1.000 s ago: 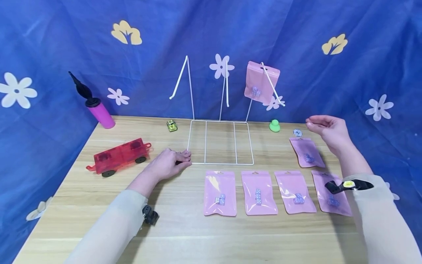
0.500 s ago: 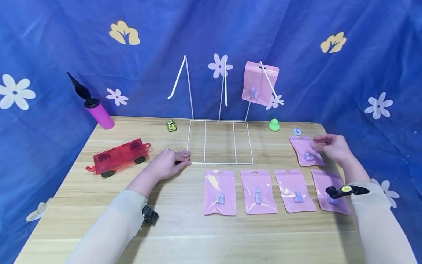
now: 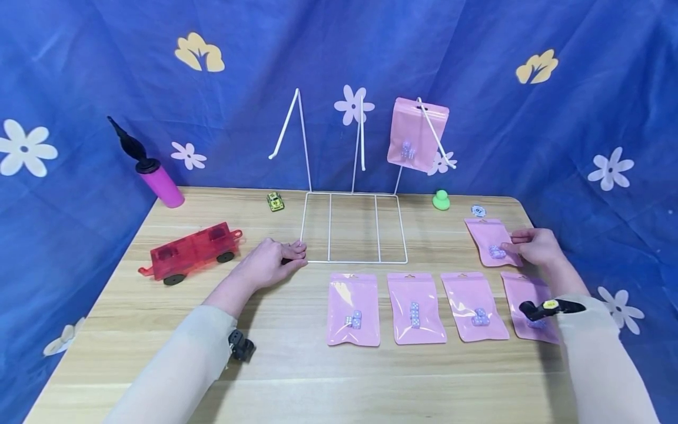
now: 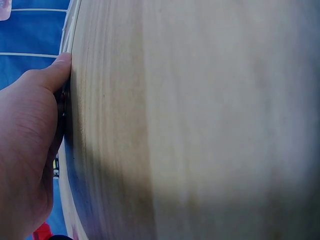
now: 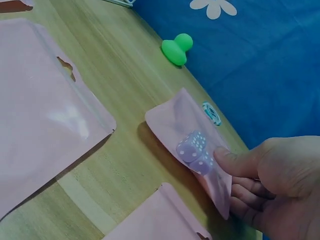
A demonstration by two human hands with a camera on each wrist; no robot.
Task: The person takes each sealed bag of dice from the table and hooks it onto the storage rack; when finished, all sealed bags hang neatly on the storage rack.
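Observation:
At the right of the head view, my right hand [image 3: 540, 246] pinches the right edge of a pink zip pouch [image 3: 483, 234]. The right wrist view shows the thumb on top, beside the purple dice [image 5: 195, 150] seen through the film, and the fingers [image 5: 245, 195] at the underside. That pouch is partly raised from the table. My left hand [image 3: 269, 262] holds the front left corner of a white wire display rack [image 3: 357, 262], its thumb against the wire in the left wrist view. Another pink pouch [image 3: 410, 126] hangs on the rack's right hook.
Several pink pouches [image 3: 415, 288] lie in a row at the front. Around the rack are a green rubber duck [image 3: 441, 200], a round chip [image 3: 478, 211], a yellow toy car [image 3: 275, 201], a red wheeled cart [image 3: 192, 250] and a pink pump [image 3: 161, 185]. A blue curtain [image 3: 477, 35] hangs behind.
My right hand has come down from above the pouch to its right edge and now grips it. My left hand has stayed at the rack corner.

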